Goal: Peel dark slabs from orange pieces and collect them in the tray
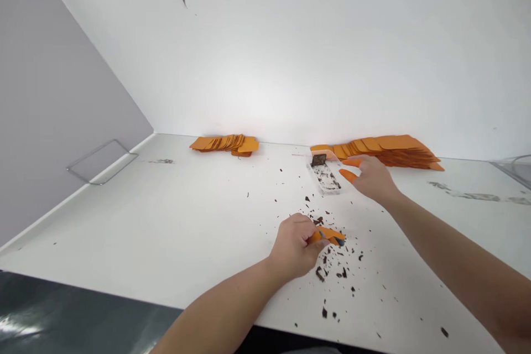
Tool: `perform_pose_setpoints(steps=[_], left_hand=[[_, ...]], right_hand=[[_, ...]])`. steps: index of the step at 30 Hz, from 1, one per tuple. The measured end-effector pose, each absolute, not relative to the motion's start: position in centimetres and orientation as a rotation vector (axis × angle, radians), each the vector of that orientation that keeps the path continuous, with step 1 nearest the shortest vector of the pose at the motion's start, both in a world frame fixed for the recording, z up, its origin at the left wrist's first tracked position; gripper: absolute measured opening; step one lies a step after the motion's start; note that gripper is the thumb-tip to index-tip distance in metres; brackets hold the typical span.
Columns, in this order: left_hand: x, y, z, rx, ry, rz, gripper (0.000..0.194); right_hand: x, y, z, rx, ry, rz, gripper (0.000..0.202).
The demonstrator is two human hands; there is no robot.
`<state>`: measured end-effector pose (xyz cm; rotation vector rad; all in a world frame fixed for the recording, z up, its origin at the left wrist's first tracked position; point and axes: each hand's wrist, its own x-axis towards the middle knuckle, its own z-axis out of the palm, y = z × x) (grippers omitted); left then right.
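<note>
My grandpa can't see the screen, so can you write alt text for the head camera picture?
A person's left hand holds a small orange piece among scattered dark flakes on a white table, while the right hand, its fingertips orange, is beside a clear tray. Two piles of overlapping orange sheets lie along the back wall.

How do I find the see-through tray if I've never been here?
On the white table, find the longer orange stack by the back wall. The see-through tray sits in front of its left end, beside the right hand. Unlike the orange stack, it is clear, with dark flakes inside.
</note>
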<state>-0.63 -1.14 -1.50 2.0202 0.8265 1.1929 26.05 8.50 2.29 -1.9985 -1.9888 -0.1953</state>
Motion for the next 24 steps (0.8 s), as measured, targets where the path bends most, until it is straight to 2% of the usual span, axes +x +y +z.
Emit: perform_pose_setpoints(steps=[9,12,18,24], left_hand=[[-0.7,-0.9,-1.3,2.049,0.865,1.233,0.041],[-0.6,-1.0,-1.4,2.031,0.849,1.249,0.04],[-0.6,-1.3,-1.4,2.038,0.891,1.213,0.035],[-0.7,-1.4,-1.1,2.036,0.876,1.19,0.039]], right_hand=[[24.5,17.2,1.1,-2.031,-2.305,-0.292,0.037],[24.2,17.8,0.3,-2.034,-2.362,-0.295,0.041],[24.2,17.5,-0.5,-2.049,-2.384,-0.338,0.037],[24.0,17.3,-0.3,-2.044,-2.424,-0.3,0.035]])
